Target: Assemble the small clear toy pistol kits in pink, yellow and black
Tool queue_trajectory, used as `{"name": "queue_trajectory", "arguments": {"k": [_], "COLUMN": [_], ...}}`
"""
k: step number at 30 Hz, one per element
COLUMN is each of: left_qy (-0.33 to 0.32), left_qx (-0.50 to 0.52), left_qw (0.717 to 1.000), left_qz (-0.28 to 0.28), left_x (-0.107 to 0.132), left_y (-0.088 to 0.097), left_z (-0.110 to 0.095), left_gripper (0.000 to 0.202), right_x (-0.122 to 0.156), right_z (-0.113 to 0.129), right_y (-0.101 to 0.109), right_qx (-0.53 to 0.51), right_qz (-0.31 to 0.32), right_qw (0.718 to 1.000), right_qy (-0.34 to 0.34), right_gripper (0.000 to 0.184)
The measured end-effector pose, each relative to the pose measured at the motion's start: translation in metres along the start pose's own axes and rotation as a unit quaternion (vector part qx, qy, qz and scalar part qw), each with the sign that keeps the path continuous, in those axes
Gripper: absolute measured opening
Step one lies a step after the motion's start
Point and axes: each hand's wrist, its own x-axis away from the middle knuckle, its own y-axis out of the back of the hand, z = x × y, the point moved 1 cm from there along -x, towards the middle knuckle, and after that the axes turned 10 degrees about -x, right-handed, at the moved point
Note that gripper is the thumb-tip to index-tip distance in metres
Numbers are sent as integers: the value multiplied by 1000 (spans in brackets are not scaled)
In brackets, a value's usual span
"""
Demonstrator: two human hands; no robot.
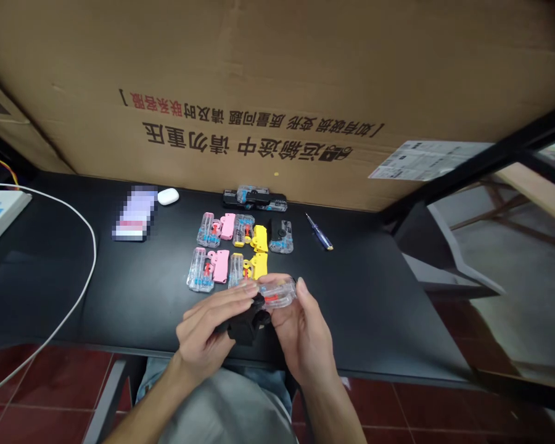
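- Left hand: curled, gripping black part.
- Right hand: gripping clear casing, just beside black part.
- Bench: below both hands.

A workroom of the home sort – black desk, power strip, screwdriver, red floor tiles, cardboard carton propped behind

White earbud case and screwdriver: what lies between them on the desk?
In the head view, a row of clear, pink and yellow plastic parts lies between them.
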Motion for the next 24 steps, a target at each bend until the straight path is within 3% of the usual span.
{"name": "queue_trajectory", "arguments": {"k": [4, 9, 13, 16, 20, 24], "left_qy": [48, 180, 292, 362, 435, 483], "left_qx": [3, 60, 171, 218, 210, 191], "left_qw": [999, 982, 935, 891, 867, 854], "left_qz": [5, 17, 111, 166, 119, 39], "left_x": [-2, 2, 0, -2, 1, 4], "left_y": [-5, -4, -1, -7, -20, -23], "left_z": [1, 1, -2, -2, -5, -16], "left_gripper": [61, 35, 43, 56, 49, 46], "right_x": [-4, -7, -6, -8, -12, -13], "right_z": [5, 22, 26, 14, -11, -26], "right_y": [0, 1, -8, -17, -30, -41], "right_qx": [4, 78, 127, 172, 275, 267], "right_qz": [1, 67, 91, 56, -25, -73], "right_qw": [1000, 986, 978, 969, 922, 923], "right_qy": [26, 131, 135, 167, 272, 268], "right_gripper": [51, 45, 37, 38, 36, 35]}}
